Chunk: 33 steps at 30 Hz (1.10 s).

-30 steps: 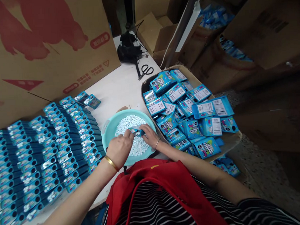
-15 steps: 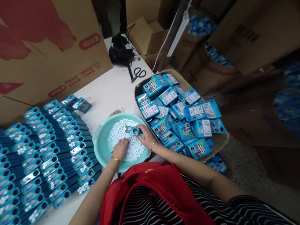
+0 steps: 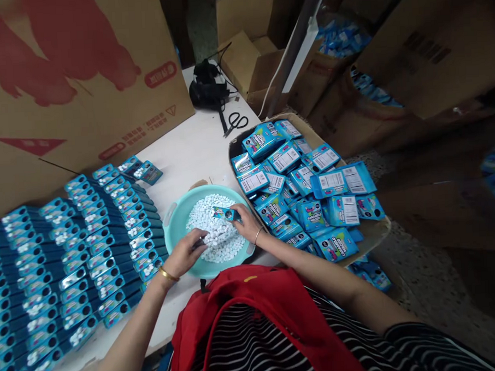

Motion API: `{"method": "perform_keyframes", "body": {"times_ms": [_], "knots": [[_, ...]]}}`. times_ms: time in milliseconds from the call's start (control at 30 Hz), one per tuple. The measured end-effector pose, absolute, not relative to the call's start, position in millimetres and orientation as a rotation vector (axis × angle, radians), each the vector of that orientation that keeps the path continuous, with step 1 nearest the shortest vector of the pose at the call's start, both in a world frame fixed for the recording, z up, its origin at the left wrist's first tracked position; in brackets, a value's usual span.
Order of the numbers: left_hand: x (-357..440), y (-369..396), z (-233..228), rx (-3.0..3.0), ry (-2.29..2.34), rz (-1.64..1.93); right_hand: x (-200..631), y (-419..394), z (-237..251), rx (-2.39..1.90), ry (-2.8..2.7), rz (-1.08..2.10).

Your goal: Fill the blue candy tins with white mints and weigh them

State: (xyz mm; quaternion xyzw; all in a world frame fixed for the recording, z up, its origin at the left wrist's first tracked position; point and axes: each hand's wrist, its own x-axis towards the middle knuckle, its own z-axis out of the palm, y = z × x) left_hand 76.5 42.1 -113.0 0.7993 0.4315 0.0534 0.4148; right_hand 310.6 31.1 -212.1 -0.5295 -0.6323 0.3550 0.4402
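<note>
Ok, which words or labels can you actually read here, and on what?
"CARAMELO MACIZO": on the blue packs in the carton by the right hand.
White back labels on the packs: too small to read.
Red print and oval mark on the big box: blurred, unreadable.
Dark print on the far box: unreadable.
Small pack in the right hand: unreadable.

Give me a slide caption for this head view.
Right hand holds a small blue box over a teal basin.
</note>
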Motion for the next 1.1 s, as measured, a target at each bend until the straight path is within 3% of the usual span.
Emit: {"method": "perform_keyframes", "body": {"times_ms": [100,300,400,567,667,833,1000,1100], "knots": [[87.4,51.9,-79.7,2.149,1.128,-0.008,306.7,26.8,-214.0,-1.269,-1.632,0.897],[140.4,47.2,-35.0,2.488,1.315,-0.642,300.1,18.4,-211.8,-1.215,-1.73,0.861],[156.0,40.7,-16.0,2.575,1.294,-0.748,300.2,16.3,-210.4,-1.196,-1.704,0.885],[137.2,52.5,-10.7,2.555,1.25,-0.552,299.9,12.2,-203.4,-1.161,-1.593,0.953],[120.3,64.6,-31.7,2.489,1.129,-0.329,291.4,8.1,-194.0,-1.155,-1.52,1.01],[104.7,92.3,-67.4,2.384,0.989,-0.252,289.9,15.8,-172.4,-1.18,-1.59,0.961],[62.4,163.5,-83.4,2.37,1.407,0.111,355.4,45.8,-151.9,-1.502,-1.855,0.592],[26.3,212.5,-103.2,2.281,1.808,0.077,399.8,55.0,-151.4,-1.675,-2.128,0.583]]}}
